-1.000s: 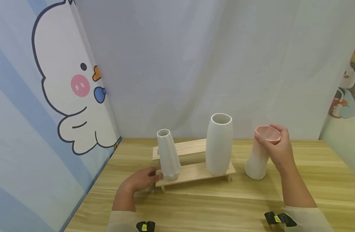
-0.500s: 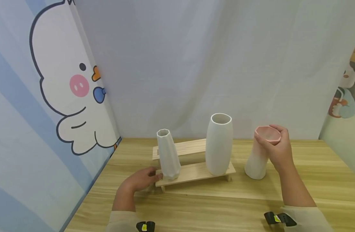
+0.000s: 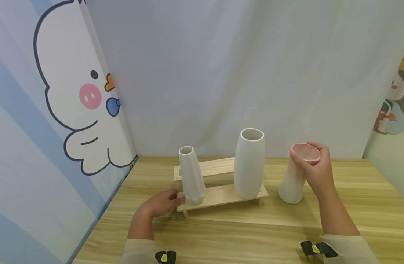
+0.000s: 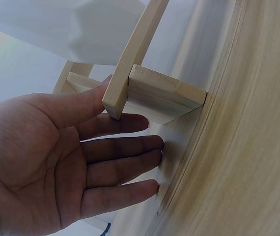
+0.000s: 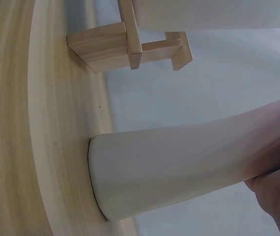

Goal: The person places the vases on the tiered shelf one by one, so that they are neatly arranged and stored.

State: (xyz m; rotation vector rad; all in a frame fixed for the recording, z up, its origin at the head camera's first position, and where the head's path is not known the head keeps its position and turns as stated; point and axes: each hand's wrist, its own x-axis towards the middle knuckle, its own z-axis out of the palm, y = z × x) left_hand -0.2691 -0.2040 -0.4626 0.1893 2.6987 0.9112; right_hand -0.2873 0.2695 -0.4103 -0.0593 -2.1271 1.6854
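My right hand [image 3: 319, 171] holds a pink-to-white vase [image 3: 291, 186] round its flared pink rim. In the right wrist view, that vase [image 5: 179, 160] stands with its base on the table. At the left end of a two-step wooden stand [image 3: 218, 196], my left hand [image 3: 160, 204] has its thumb and index finger at the lower board; in the left wrist view the other fingers [image 4: 123, 150] extend below the board end [image 4: 115, 101]. A narrow fluted white vase [image 3: 192, 179] and a taller smooth white vase [image 3: 249, 168] stand upright on the lower step.
The stand's upper step [image 3: 216, 167] lies behind the two white vases. Wood-grain table [image 3: 228, 238] extends around the stand. A pale curtain [image 3: 188, 73] hangs behind, with a printed cartoon panel [image 3: 73, 73] on the left and another print [image 3: 395, 106] on the right.
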